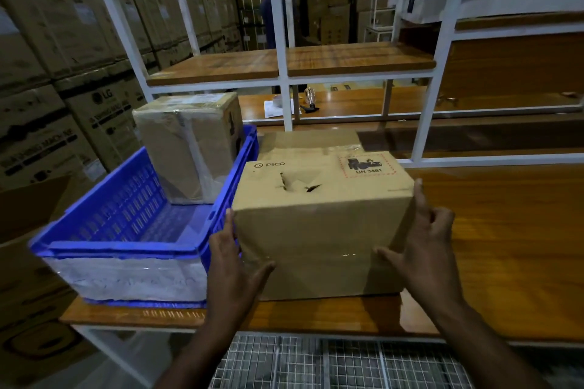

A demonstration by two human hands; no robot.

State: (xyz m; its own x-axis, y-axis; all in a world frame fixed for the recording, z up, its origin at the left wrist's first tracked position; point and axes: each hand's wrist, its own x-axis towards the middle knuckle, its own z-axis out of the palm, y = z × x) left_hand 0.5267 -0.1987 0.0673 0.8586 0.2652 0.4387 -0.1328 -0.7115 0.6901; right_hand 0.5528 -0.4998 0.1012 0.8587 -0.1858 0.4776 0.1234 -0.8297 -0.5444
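Bracketing PICO box [319, 230] at near corners, left hand [232, 262] flat on left end, right hand [423, 249] spread loosely on right end, nothing gripped; sits on table [505, 230] just right of blue crate [126, 246], long axis left-right.

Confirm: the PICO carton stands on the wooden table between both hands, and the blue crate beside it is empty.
The blue crate is not empty: the head view shows a taped cardboard box standing in it. The PICO carton does stand on the wooden table between the left hand and right hand.
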